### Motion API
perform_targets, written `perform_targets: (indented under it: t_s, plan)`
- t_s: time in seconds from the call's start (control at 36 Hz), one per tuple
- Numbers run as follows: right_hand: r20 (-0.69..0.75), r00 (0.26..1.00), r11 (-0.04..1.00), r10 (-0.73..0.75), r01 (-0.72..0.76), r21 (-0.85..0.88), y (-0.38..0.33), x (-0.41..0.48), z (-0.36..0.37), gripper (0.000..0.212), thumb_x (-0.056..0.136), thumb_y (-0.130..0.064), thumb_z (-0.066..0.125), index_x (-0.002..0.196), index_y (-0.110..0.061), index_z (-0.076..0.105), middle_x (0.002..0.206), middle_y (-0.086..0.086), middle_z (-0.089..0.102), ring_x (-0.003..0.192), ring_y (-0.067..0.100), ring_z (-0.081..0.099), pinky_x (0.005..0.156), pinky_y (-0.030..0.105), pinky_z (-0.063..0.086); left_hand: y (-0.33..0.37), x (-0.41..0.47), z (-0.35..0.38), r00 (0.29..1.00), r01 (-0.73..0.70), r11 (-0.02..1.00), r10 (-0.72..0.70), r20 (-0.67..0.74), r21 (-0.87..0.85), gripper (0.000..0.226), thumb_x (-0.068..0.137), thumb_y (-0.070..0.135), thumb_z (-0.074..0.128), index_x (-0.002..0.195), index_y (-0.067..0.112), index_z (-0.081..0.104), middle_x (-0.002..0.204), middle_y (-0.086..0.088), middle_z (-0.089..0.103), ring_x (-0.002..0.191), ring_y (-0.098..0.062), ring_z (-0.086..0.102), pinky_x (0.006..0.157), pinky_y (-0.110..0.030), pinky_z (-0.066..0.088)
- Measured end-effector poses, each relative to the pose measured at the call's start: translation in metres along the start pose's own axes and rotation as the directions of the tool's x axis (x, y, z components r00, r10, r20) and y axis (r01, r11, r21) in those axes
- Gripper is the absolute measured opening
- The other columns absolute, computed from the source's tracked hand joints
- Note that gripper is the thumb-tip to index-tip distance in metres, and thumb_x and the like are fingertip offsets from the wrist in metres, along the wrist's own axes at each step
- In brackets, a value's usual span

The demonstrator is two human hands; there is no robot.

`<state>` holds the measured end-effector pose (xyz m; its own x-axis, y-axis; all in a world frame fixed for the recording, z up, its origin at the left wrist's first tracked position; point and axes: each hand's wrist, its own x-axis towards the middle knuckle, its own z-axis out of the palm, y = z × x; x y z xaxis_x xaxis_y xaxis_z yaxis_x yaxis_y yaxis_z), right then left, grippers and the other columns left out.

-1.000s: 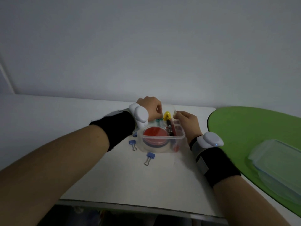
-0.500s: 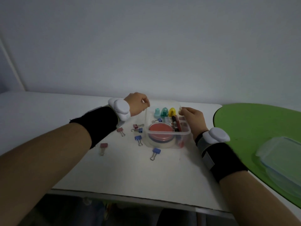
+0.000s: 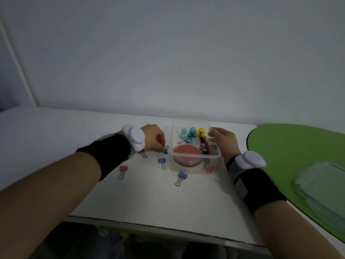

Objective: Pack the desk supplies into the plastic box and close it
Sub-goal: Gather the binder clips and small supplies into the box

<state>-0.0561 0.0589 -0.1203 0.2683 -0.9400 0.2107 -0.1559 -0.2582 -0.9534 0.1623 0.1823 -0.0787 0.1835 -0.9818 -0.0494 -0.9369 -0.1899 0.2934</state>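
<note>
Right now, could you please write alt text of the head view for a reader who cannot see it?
A person's right hand grips the far right rim of an open clear plastic box holding a red ink pad and pens, while the curled left hand reaches binder clips scattered on the white table. A clear lid lies on a green mat.

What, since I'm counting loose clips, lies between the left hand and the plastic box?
One blue binder clip, right at the left hand and just short of the plastic box wall; otherwise bare table, seen in the head view.
</note>
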Motion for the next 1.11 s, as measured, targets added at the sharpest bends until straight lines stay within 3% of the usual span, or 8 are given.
perform_targets:
  t_s: [0.14,0.28,0.39,0.56,0.69,0.92,1.03,1.11]
  plan:
    - [-0.004,1.000,1.000,-0.010,0.010,0.002,-0.001,0.000,0.002,0.022,0.074,-0.025,0.058,0.059,-0.033,0.071,0.073,-0.011,0.069,0.079,0.021,0.061,0.084,0.042,0.051,-0.003,0.003,-0.003,0.998,0.012,1.000,-0.011,-0.057,0.013,0.015,0.076,0.022,0.072,0.090,0.016,0.072,0.096,0.001,0.071,0.082,-0.016,0.063,0.075,-0.023,0.049]
    - [-0.013,1.000,1.000,-0.017,0.017,0.004,0.002,0.001,0.001,0.024,0.076,-0.023,0.057,0.056,-0.026,0.069,0.072,-0.009,0.068,0.076,0.019,0.059,0.079,0.036,0.050,-0.002,0.012,-0.023,0.952,0.029,0.992,-0.066,-0.299,-0.126,0.013,0.076,0.029,0.073,0.083,0.018,0.072,0.085,0.003,0.067,0.081,-0.016,0.060,0.075,-0.021,0.042]
    - [-0.018,1.000,1.000,-0.018,0.018,0.005,0.002,0.002,0.002,0.024,0.080,-0.022,0.057,0.057,-0.024,0.067,0.077,-0.006,0.067,0.080,0.021,0.059,0.081,0.037,0.049,0.016,0.014,-0.036,0.906,-0.077,0.973,-0.023,-0.423,-0.217,0.006,0.074,0.027,0.072,0.073,0.025,0.067,0.078,0.008,0.066,0.079,-0.012,0.061,0.073,-0.022,0.042]
    - [-0.015,1.000,1.000,-0.016,0.016,-0.022,0.000,0.002,0.001,0.022,0.081,-0.021,0.057,0.061,-0.023,0.067,0.081,-0.003,0.068,0.083,0.022,0.060,0.087,0.042,0.050,0.054,0.019,-0.021,0.949,-0.159,0.985,0.134,-0.284,-0.066,0.008,0.079,0.028,0.069,0.084,0.021,0.068,0.088,0.005,0.068,0.086,-0.015,0.065,0.083,-0.031,0.054]
    - [-0.012,1.000,0.999,-0.023,0.022,-0.024,-0.001,0.001,0.002,0.023,0.082,-0.021,0.058,0.061,-0.024,0.066,0.082,-0.003,0.068,0.084,0.021,0.060,0.088,0.040,0.049,0.059,0.021,-0.010,0.969,-0.112,0.994,0.110,-0.220,0.002,0.018,0.082,0.031,0.067,0.092,0.017,0.070,0.101,-0.001,0.071,0.091,-0.020,0.065,0.085,-0.033,0.053]
    - [-0.011,1.000,0.999,-0.022,0.022,-0.027,-0.002,-0.001,0.002,0.022,0.082,-0.021,0.056,0.062,-0.024,0.066,0.086,-0.002,0.068,0.088,0.024,0.062,0.088,0.042,0.050,0.039,0.014,-0.015,0.909,-0.098,0.992,0.054,-0.413,-0.086,0.021,0.090,0.027,0.054,0.098,0.012,0.066,0.107,-0.008,0.067,0.097,-0.026,0.061,0.086,-0.033,0.049]
    - [-0.003,1.000,0.999,-0.017,0.017,-0.032,-0.005,-0.003,0.003,0.020,0.082,-0.022,0.056,0.066,-0.025,0.067,0.095,0.002,0.070,0.093,0.026,0.062,0.091,0.043,0.051,0.019,0.006,-0.013,0.947,-0.022,0.991,-0.023,-0.321,-0.134,0.017,0.089,0.020,0.053,0.100,0.015,0.065,0.107,-0.008,0.068,0.098,-0.027,0.062,0.087,-0.031,0.048]
    - [-0.009,1.000,0.999,-0.016,0.016,-0.030,-0.006,-0.004,0.003,0.020,0.081,-0.021,0.057,0.065,-0.026,0.066,0.091,0.001,0.069,0.089,0.025,0.061,0.090,0.042,0.051,0.008,0.000,-0.008,0.977,0.024,0.993,-0.046,-0.206,-0.112,0.018,0.087,0.017,0.056,0.102,0.016,0.066,0.110,-0.008,0.067,0.100,-0.024,0.062,0.089,-0.030,0.048]
